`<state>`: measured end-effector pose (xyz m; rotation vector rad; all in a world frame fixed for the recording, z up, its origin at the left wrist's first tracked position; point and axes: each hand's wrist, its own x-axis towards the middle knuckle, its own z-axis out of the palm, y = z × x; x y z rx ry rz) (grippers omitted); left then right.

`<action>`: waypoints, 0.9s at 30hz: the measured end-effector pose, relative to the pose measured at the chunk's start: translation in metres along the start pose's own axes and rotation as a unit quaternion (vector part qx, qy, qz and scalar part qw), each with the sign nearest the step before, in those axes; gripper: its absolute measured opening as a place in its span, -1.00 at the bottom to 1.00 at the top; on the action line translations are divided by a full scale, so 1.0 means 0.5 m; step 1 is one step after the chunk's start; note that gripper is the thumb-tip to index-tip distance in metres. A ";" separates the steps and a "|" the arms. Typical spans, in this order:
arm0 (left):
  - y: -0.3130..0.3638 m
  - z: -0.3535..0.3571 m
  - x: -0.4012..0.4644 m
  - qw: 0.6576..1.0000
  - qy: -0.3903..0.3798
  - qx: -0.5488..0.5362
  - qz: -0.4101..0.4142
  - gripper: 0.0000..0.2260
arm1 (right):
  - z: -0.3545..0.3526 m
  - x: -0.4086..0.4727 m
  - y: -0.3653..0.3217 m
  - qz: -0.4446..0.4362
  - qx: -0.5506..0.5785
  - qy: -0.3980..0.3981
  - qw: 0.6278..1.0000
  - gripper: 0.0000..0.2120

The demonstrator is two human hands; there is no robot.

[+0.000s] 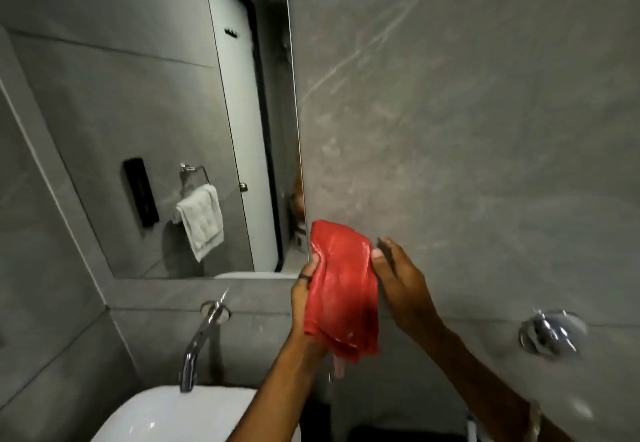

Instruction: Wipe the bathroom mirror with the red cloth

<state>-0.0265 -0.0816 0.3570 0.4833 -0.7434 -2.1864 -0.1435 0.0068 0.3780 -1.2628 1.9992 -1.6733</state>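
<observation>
A grey tiled wall [467,129] fills the right of the room, and the mirror [156,112] hangs at ten o'clock, its right edge running down to just above the cloth. In the glass I see a white door [242,129], a black box [140,192] on the tiles and a white towel [201,219] on a ring. Below the mirror a chrome tap [199,337] juts from the wall at seven o'clock, over a white basin [180,414]. A chrome fitting [550,334] sits on the wall at four o'clock, blurred. Nothing stands between the hands and the mirror.

The red cloth [341,292] hangs bunched at the centre, in front of the wall, its top corner just beside the mirror's lower right corner; I cannot tell whether it touches the glass. The left hand [304,289] is at the cloth's nine o'clock side, fingers curled into the fabric and gripping its left edge, a dark ring on one finger. The right hand [398,278] is at the three o'clock side, thumb pressed to the cloth's right edge, the other fingers loosely extended behind it. Both forearms rise from the bottom of the view, bare, angled in toward each other.
</observation>
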 end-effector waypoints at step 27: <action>-0.588 -0.485 0.002 0.786 0.168 0.471 -0.364 -0.44 | 0.104 -0.341 0.743 0.449 -0.159 -0.194 0.857 -0.35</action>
